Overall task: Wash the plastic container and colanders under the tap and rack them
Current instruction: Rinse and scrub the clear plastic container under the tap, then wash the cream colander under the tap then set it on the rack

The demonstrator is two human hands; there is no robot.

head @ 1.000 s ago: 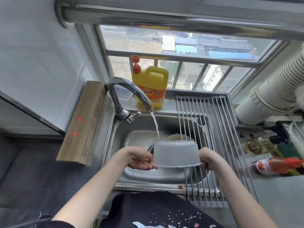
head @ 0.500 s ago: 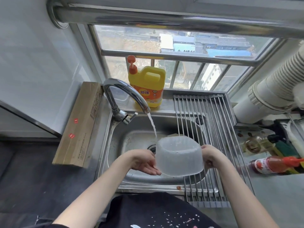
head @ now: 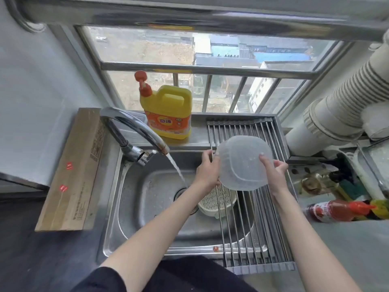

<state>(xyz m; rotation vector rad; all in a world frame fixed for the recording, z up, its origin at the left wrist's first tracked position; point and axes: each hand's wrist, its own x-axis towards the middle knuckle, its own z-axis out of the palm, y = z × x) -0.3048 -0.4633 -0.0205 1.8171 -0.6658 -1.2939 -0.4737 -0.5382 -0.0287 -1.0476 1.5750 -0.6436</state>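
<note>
The clear plastic container (head: 244, 163) is upside down, bottom facing me, held over the metal roll-up rack (head: 248, 228). My left hand (head: 207, 171) grips its left rim and my right hand (head: 273, 173) grips its right side, fingers on the bottom. A cream colander (head: 217, 202) lies in the sink (head: 147, 207) below, partly under the rack's rods. The tap (head: 134, 129) runs, and its stream falls left of the container into the drain.
A yellow detergent bottle (head: 168, 114) stands on the sill behind the sink. A cardboard box (head: 73, 169) lies left of the sink. A red sauce bottle (head: 336, 209) and other bottles sit on the counter at right, below a white duct (head: 336, 108).
Both hands have carried the container up and to the right, out of the water stream and over the rack, tipping its bottom towards me. The colander beneath has come into sight.
</note>
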